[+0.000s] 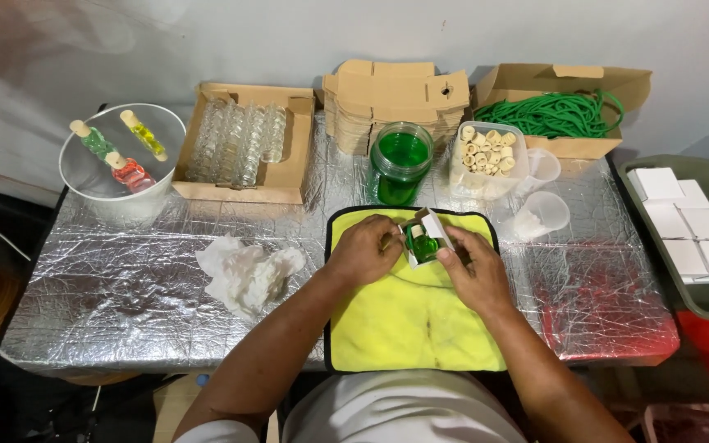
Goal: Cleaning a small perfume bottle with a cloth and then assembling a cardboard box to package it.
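1. Left hand [363, 250] curls around the left side of a small white box [425, 234], fingers closed on it.
2. Right hand [476, 267] grips the same box from the right, thumb on its front edge.
3. A green bottle [424, 245] sits inside the box, between both hands; probably only partly in, view is tight.
4. Yellow cloth [412, 320] lies under both hands.
5. Jar of green liquid [400, 160] stands just beyond the hands; tub of corks [486, 152] beyond the right hand.
6. Crumpled tissue [248, 271] lies left of the left hand.
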